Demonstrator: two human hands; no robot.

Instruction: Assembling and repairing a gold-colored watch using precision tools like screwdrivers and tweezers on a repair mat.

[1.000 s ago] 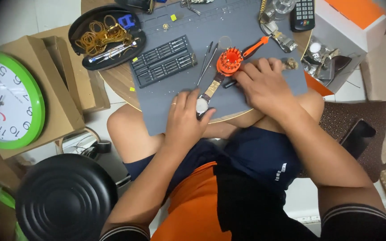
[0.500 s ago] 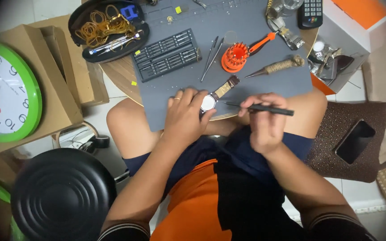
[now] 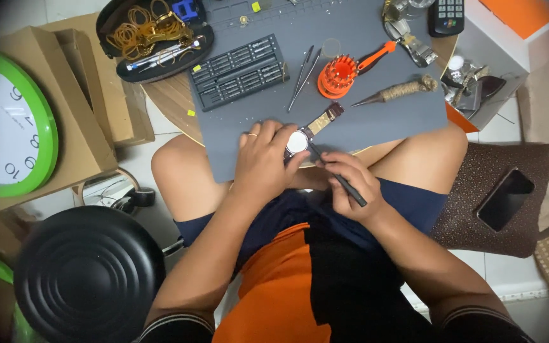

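Note:
My left hand (image 3: 263, 160) grips a wristwatch (image 3: 298, 141) with a round pale face and a brown strap at the near edge of a grey work mat (image 3: 363, 121). My right hand (image 3: 351, 184) holds a thin black tool (image 3: 341, 181) like a pen, its tip touching the watch case. The strap (image 3: 325, 118) trails away over the mat.
On the mat lie a black bit set (image 3: 239, 70), tweezers (image 3: 304, 75), an orange round tool holder (image 3: 339, 75) and a wrapped-handle awl (image 3: 398, 91). A black tray of rubber bands (image 3: 150, 32), a green wall clock (image 3: 7, 121), a black stool (image 3: 90, 273) and a phone (image 3: 504, 198) surround me.
My right hand picked up the black tool from the mat, drew back toward my lap, and now brings its tip onto the watch. My left hand kept holding the watch.

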